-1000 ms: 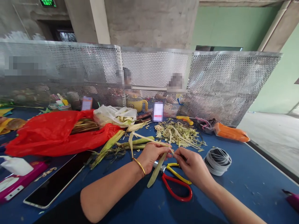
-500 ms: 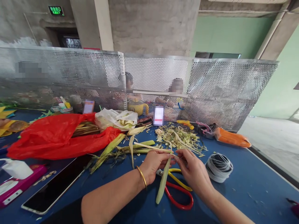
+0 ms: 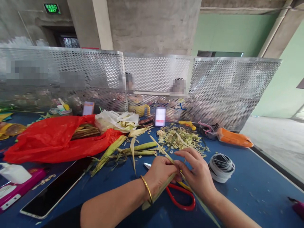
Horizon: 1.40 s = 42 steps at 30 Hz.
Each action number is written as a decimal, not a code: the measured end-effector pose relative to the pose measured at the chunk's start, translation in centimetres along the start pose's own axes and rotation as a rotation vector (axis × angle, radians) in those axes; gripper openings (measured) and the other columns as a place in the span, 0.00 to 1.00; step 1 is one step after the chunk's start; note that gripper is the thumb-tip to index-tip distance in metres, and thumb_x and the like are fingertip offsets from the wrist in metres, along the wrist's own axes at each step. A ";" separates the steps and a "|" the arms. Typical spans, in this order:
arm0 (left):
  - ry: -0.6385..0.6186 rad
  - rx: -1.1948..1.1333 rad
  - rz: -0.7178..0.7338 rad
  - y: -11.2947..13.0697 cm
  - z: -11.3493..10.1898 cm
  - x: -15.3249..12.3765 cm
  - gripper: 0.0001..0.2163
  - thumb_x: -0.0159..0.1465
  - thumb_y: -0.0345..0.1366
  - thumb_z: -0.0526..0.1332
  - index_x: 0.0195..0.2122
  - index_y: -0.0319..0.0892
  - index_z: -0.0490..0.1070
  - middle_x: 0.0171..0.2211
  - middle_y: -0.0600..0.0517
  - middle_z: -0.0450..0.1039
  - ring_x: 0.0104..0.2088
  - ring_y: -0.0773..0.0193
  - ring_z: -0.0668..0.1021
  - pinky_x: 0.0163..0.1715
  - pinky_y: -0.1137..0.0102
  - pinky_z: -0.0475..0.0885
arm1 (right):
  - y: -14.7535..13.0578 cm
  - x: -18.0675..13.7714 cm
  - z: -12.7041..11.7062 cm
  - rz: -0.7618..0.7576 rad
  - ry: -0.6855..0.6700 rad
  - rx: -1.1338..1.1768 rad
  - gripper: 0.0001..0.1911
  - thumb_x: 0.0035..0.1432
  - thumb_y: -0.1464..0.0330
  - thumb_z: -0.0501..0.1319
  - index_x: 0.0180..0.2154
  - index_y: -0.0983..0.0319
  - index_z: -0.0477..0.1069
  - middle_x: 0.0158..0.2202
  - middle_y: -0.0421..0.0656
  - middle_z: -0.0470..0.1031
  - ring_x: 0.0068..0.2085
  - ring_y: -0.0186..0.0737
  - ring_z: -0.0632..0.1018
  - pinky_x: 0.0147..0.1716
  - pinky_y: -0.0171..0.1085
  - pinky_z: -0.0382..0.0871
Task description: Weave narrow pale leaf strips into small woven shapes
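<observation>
My left hand (image 3: 162,172), with a gold bangle at the wrist, pinches pale green corn husk strips (image 3: 161,147). My right hand (image 3: 198,171) meets it, thumb and fingertips closed on the same husk where the strips cross. One strip points up and away, a wider one hangs down past my left wrist, and another trails beneath my right forearm. The exact crossing is partly hidden by my fingers. Under the hands lie scissors (image 3: 190,207) with red and yellow handles, the blade tip showing left of my left hand. A roll of white cord (image 3: 222,167) stands right of my right hand.
Husk scraps (image 3: 182,137) lie beyond my hands. Left are husk stalks (image 3: 109,155), a red plastic bag (image 3: 47,136), a dark-screened phone (image 3: 57,186) and a purple power strip (image 3: 35,175). An orange packet (image 3: 234,137) sits right. A perforated metal divider (image 3: 156,72) stands behind; people sit beyond it.
The wide husk strip has swung from hanging between my hands to below my left wrist. A long strip now extends under my right forearm, and another points farther upward.
</observation>
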<state>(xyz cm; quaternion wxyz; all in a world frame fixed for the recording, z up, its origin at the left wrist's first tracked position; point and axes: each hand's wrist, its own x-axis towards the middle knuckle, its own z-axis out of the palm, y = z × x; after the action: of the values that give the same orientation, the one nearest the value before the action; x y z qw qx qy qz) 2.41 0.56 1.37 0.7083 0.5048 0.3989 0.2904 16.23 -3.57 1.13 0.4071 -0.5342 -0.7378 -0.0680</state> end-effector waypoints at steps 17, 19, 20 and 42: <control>0.101 -0.400 0.015 0.9 -1.2 0.6 0.07 0.52 0.24 0.65 0.33 0.34 0.76 0.31 0.44 0.79 0.29 0.64 0.79 0.33 0.73 0.74 | -0.4 -0.2 -0.1 -0.607 -0.230 -0.386 0.14 0.67 0.74 0.48 0.32 0.63 0.68 0.30 0.43 0.71 0.34 0.39 0.70 0.41 0.40 0.60; 0.106 -0.412 0.025 0.8 -1.2 0.6 0.06 0.53 0.24 0.64 0.33 0.35 0.75 0.31 0.45 0.79 0.30 0.64 0.80 0.34 0.73 0.74 | -0.4 -0.2 -0.3 -0.607 -0.236 -0.355 0.15 0.67 0.74 0.47 0.30 0.63 0.67 0.29 0.43 0.71 0.33 0.38 0.70 0.41 0.40 0.60; 0.102 -0.416 0.030 0.8 -1.2 0.6 0.06 0.53 0.24 0.64 0.33 0.35 0.75 0.31 0.46 0.79 0.30 0.64 0.80 0.34 0.73 0.74 | -0.4 -0.2 -0.4 -0.611 -0.248 -0.344 0.15 0.67 0.75 0.47 0.30 0.63 0.67 0.29 0.43 0.71 0.33 0.38 0.71 0.41 0.40 0.60; 0.141 -0.268 0.016 0.8 -1.4 0.7 0.05 0.53 0.30 0.67 0.31 0.37 0.75 0.25 0.49 0.78 0.24 0.66 0.78 0.31 0.73 0.72 | 0.9 0.2 0.0 0.039 -0.236 -0.079 0.15 0.66 0.65 0.51 0.28 0.60 0.69 0.25 0.39 0.74 0.29 0.36 0.72 0.38 0.38 0.62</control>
<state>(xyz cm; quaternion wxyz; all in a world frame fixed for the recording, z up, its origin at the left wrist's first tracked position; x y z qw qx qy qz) 1.59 2.10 1.71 0.7373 0.3870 0.4012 0.3815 16.99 -2.98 0.96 0.2973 -0.5682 -0.7669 -0.0258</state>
